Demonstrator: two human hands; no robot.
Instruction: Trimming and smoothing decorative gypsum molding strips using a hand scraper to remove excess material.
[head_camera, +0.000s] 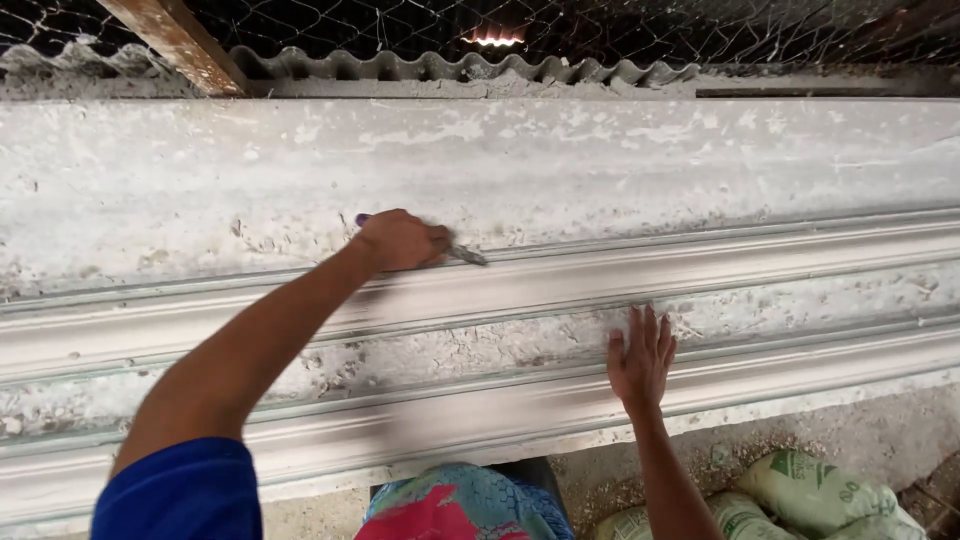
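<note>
Left hand (400, 241) fisted around a small scraper (466, 254); purple handle end shows behind the knuckles, grey blade tip pokes out to the right. Tip touches the upper edge of the far moulding (700, 262), where it meets the flat white bench (200, 180).

Right hand (640, 362) flat on the plaster strip (440, 352) between the mouldings, fingers slightly spread, holding nothing.

Risks (judgement):
- Blade tilted too steeply could gouge the far moulding's crisp edge.
- A slip rightward would score the profile.
- Weight through the right palm could crack or smear the near moulding (800, 372) if it is not fully set; cannot tell hardness.

Count: mouldings 2, long and parallel; scraper 1; hands 2; green-printed sacks (820, 495) on the floor, lower right, at least 2.
</note>
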